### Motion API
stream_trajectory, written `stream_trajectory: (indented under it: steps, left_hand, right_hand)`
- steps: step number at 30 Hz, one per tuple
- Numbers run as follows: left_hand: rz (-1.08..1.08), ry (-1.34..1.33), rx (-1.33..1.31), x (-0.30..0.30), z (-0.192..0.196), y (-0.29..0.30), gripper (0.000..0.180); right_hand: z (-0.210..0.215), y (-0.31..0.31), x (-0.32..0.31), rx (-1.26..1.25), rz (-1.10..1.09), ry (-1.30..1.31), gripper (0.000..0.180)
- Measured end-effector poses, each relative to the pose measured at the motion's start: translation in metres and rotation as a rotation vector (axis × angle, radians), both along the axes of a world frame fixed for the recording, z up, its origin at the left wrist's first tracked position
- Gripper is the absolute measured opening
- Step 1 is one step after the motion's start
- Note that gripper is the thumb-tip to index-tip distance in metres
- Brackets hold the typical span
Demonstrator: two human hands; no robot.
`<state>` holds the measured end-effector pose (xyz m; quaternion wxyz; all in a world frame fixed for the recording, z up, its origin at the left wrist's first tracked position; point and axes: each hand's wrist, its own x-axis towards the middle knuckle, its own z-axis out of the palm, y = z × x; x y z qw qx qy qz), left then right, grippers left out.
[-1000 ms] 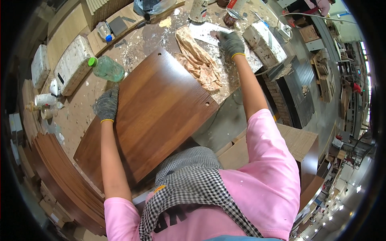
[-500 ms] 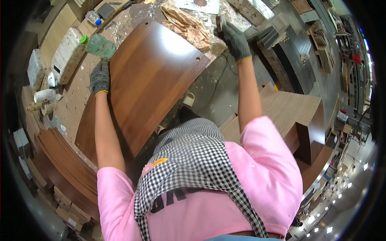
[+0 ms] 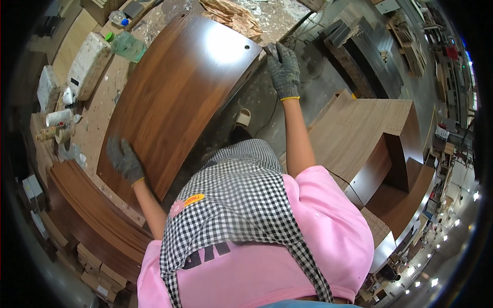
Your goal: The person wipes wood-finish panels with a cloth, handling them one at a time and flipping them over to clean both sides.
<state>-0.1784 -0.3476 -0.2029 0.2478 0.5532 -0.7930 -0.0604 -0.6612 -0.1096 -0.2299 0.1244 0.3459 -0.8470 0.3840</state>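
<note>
A long, dark brown wood-grain panel (image 3: 169, 102) lies slanted on the worktable, with a small dark hole near its far right corner. Over the near left end of the panel is my left hand (image 3: 125, 160), in a grey knit glove, its fingers spread and slightly blurred. It holds nothing; whether it touches the surface I cannot tell. At the far right corner of the panel is my right hand (image 3: 284, 69), gloved alike, with fingers bent and closed at the edge. What they hold, if anything, is hidden.
Crumpled tan cloth (image 3: 233, 19) lies beyond the panel on the stained table (image 3: 96, 120). A green-capped bottle (image 3: 128, 47) and a white block (image 3: 88, 65) stand left. Stacked brown panels (image 3: 97, 205) sit near left. At right are a pale board stack (image 3: 354, 131) and dark boards (image 3: 372, 61).
My left hand has moved from the panel's far left edge back toward its near end. My right hand came from beside the cloth, holding a small brown block, nearer to the panel's corner.
</note>
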Motion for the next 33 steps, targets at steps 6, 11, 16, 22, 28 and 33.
stream_trajectory:
  steps: [6,11,16,22,28,33]
  left_hand:
    - [0.346,-0.131,0.137,0.091,-0.010,0.020,0.059]
    - [0.426,-0.226,0.140,0.100,-0.017,0.020,0.067]
    - [0.432,-0.284,0.153,0.097,-0.014,0.022,0.069]
    - [0.438,-0.289,0.178,0.095,-0.007,0.024,0.067]
    - [0.442,-0.234,0.203,0.085,-0.002,0.025,0.067]
    - [0.436,-0.246,0.177,0.097,-0.014,0.022,0.067]
  right_hand:
    - [0.004,-0.003,0.001,0.120,0.014,-0.013,0.050]
    - [0.007,-0.001,0.001,0.123,-0.087,-0.019,0.052]
    - [0.000,0.001,0.031,0.047,-0.034,-0.043,0.042]
    - [0.004,0.005,0.070,-0.039,0.007,-0.023,0.042]
    - [0.003,-0.011,0.022,-0.034,-0.146,0.072,0.041]
    - [-0.003,0.001,0.045,0.005,-0.026,-0.058,0.048]
